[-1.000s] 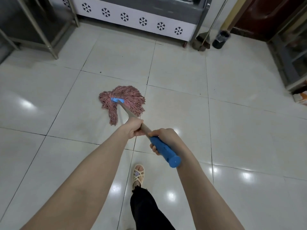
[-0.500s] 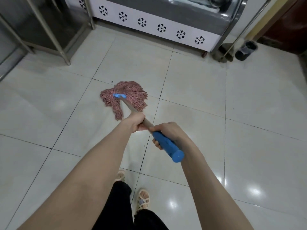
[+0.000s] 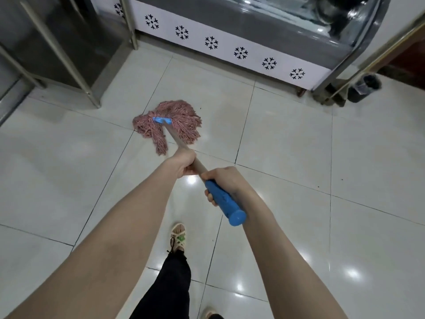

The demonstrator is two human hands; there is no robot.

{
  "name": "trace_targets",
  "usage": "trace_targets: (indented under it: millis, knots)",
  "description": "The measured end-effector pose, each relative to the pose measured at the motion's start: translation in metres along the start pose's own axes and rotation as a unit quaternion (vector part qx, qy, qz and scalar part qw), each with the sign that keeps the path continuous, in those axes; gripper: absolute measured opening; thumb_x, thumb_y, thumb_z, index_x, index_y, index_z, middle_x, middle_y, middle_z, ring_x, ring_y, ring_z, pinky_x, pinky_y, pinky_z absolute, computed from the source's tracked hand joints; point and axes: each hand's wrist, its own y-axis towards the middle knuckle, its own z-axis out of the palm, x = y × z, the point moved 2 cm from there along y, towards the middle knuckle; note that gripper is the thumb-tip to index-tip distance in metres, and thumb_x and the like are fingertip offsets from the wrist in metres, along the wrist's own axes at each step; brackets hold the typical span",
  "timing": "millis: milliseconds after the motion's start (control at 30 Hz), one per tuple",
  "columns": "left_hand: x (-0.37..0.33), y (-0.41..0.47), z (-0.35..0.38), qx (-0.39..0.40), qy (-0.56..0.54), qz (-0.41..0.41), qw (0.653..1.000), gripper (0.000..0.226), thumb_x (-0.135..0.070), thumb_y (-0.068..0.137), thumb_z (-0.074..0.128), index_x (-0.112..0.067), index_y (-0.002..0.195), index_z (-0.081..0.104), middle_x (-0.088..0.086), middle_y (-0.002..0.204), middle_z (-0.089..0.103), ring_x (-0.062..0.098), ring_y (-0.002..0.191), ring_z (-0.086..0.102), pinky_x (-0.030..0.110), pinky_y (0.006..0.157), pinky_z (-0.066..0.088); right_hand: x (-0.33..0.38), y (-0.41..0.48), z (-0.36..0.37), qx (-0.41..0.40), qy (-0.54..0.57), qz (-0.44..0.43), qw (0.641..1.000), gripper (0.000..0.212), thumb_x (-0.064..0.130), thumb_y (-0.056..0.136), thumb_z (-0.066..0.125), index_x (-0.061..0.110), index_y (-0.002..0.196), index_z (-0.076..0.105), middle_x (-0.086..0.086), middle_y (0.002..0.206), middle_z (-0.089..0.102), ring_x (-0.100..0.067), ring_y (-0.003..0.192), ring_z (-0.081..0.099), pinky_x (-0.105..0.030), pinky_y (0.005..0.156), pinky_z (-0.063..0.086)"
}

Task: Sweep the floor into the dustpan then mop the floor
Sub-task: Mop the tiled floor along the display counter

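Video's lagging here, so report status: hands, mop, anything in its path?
Left hand and right hand both gripping mop handle. Mop head flat on floor, short of snowflake cabinet. Rack leg ahead-left, apart from mop.

Mop head (image 3: pixel 181 113) slid forward (a step taken); nearer the cabinet (image 3: pixel 230 55).
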Motion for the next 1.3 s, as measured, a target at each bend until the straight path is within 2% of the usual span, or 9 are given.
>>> trace_targets:
  millis: [167,333,467,567,667,833,1000,1167,1300]
  knots:
    - [-0.05,0.048,-0.034,-0.012,-0.011,-0.01,1.0,0.041,-0.009,0.097,0.039,-0.001,0.137,0.037,0.011,0.087,0.057,0.019,0.069,0.06,0.027,0.039,0.05,0.056,0.047,0.024,0.002,0.01,0.01,1.0,0.011,0.009,0.092,0.056,-0.002,0.09,0.053,-0.014,0.06,0.053,-0.014,0.029,0.047,-0.017,0.034,0.04]
    - [-0.053,0.06,-0.032,-0.003,-0.01,-0.013,1.0,0.034,-0.008,0.097,0.038,0.003,0.129,0.041,0.016,0.101,0.056,0.026,0.083,0.061,0.036,0.058,0.055,0.055,0.059,0.021,-0.002,0.022,0.018,1.0,0.012,0.013,0.091,0.057,0.002,0.085,0.055,-0.013,0.059,0.054,-0.013,0.031,0.047,-0.017,0.036,0.04]
    - [-0.036,0.042,-0.017,0.016,-0.061,-0.024,0.998,0.03,-0.009,0.099,0.04,0.002,0.127,0.041,0.016,0.104,0.053,0.028,0.088,0.058,0.039,0.065,0.054,0.034,0.047,0.011,0.001,0.02,0.013,1.0,0.011,0.014,0.092,0.057,0.003,0.095,0.059,-0.011,0.058,0.052,-0.012,0.031,0.047,-0.017,0.036,0.041]
    - [-0.023,0.02,0.014,0.045,-0.082,-0.019,0.995,0.027,-0.01,0.1,0.042,0.0,0.125,0.042,0.017,0.105,0.052,0.027,0.087,0.058,0.039,0.064,0.054,0.013,0.028,-0.015,-0.02,0.023,0.006,1.0,0.015,0.013,0.092,0.058,0.002,0.1,0.062,-0.01,0.056,0.053,-0.012,0.031,0.048,-0.017,0.036,0.04]
    - [-0.016,0.003,0.057,0.078,-0.062,-0.01,0.995,0.028,-0.01,0.1,0.041,0.0,0.126,0.04,0.012,0.094,0.052,0.022,0.079,0.058,0.038,0.065,0.054,-0.007,0.007,-0.048,-0.053,0.05,0.008,0.997,0.016,0.013,0.09,0.06,0.002,0.102,0.064,-0.01,0.054,0.054,-0.012,0.032,0.048,-0.017,0.036,0.039]
    - [0.004,-0.025,0.142,0.149,0.004,-0.012,0.989,0.028,-0.011,0.1,0.04,0.0,0.126,0.041,0.01,0.089,0.052,0.02,0.074,0.057,0.031,0.051,0.053,-0.053,-0.031,-0.103,-0.122,0.093,0.013,0.988,0.014,0.013,0.089,0.06,0.001,0.095,0.065,-0.011,0.054,0.054,-0.014,0.034,0.048,-0.018,0.037,0.04]
    - [0.029,-0.058,0.204,0.205,0.073,-0.016,0.976,0.023,-0.013,0.1,0.039,-0.002,0.121,0.041,0.009,0.087,0.053,0.019,0.071,0.058,0.029,0.05,0.053,-0.095,-0.064,-0.139,-0.171,0.128,0.026,0.977,0.013,0.014,0.09,0.059,0.003,0.092,0.064,-0.011,0.054,0.056,-0.015,0.035,0.049,-0.02,0.036,0.04]
    - [0.038,-0.074,0.225,0.198,0.09,-0.011,0.976,0.028,-0.012,0.101,0.038,-0.001,0.126,0.039,0.009,0.087,0.053,0.018,0.07,0.058,0.029,0.05,0.051,-0.111,-0.076,-0.153,-0.171,0.14,0.026,0.975,0.012,0.013,0.088,0.059,0.001,0.086,0.058,-0.013,0.054,0.055,-0.016,0.034,0.048,-0.02,0.036,0.04]
    - [0.028,-0.067,0.22,0.178,0.076,0.002,0.981,0.025,-0.01,0.1,0.039,-0.001,0.123,0.044,0.007,0.083,0.053,0.017,0.068,0.056,0.027,0.046,0.05,-0.099,-0.066,-0.153,-0.159,0.137,0.016,0.978,0.012,0.009,0.087,0.059,-0.001,0.081,0.055,-0.014,0.052,0.055,-0.018,0.034,0.049,-0.021,0.036,0.041]
